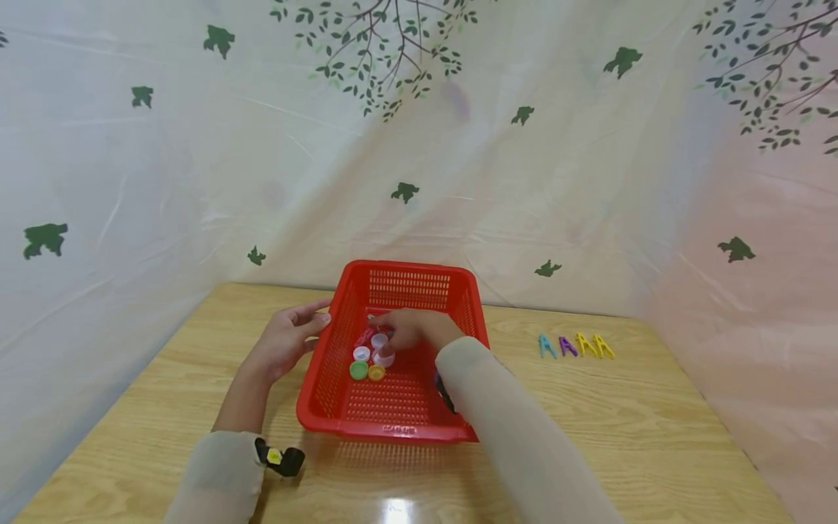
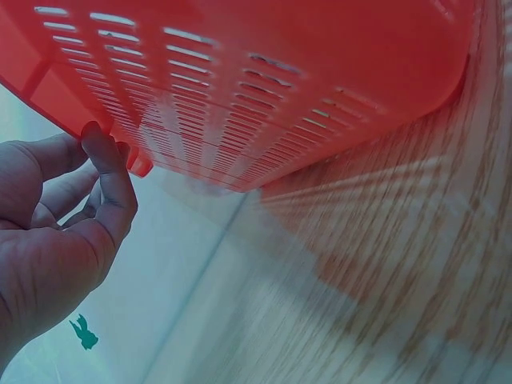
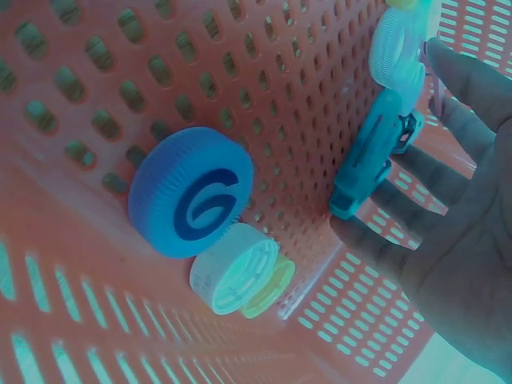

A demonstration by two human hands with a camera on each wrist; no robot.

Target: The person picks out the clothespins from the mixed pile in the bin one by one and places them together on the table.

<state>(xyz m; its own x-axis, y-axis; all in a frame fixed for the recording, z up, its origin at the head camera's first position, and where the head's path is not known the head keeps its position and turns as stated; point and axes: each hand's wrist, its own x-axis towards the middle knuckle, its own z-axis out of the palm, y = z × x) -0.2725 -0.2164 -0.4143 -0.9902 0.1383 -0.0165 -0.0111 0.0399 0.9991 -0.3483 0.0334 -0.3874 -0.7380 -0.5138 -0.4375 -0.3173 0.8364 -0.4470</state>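
Clothespins [image 1: 576, 345] right of basket [image 1: 329, 379]

A light wooden table [image 1: 589, 407] carries a red basket [image 1: 327, 407] near its centre. Four small clips [image 1: 576, 345], blue, purple, yellow and yellow, lie in a row at 3 o'clock from the basket.

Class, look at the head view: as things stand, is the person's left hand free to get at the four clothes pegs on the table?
Probably not easily. The left hand rests at the red basket, and the pegs lie beyond the basket's far side, with the basket and the right arm between.
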